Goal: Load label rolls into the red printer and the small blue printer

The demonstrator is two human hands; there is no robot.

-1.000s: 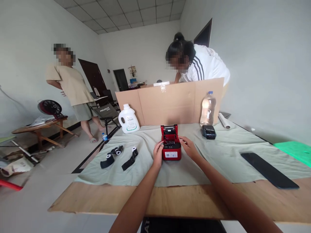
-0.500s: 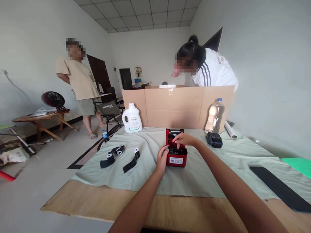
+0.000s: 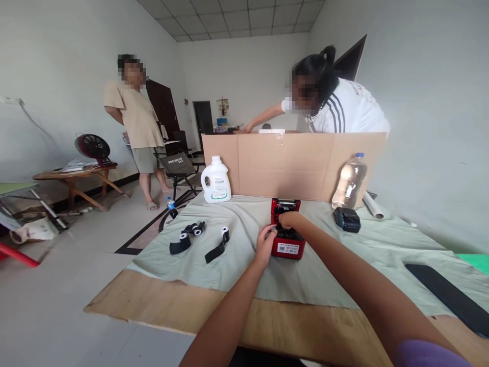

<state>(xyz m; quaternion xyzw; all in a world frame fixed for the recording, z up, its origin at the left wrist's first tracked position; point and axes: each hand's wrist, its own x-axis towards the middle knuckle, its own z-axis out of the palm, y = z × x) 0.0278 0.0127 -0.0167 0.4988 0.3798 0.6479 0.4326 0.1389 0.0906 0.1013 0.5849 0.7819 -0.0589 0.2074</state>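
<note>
Printer (image 3: 288, 239), small and red, sits on the cloth-covered surface (image 3: 344, 265) with its lid tipped up at the back. The left hand (image 3: 265, 244) presses against its left side, fingers curled on the casing, seemingly to keep it from sliding. The right hand (image 3: 288, 220) reaches over the top, fingers bent down into the open bay; whether they pinch anything I cannot tell, since the knuckles hide the tips and the bay's inside. Left of the left hand lie paper rolls (image 3: 193, 229) on black strips.
</note>
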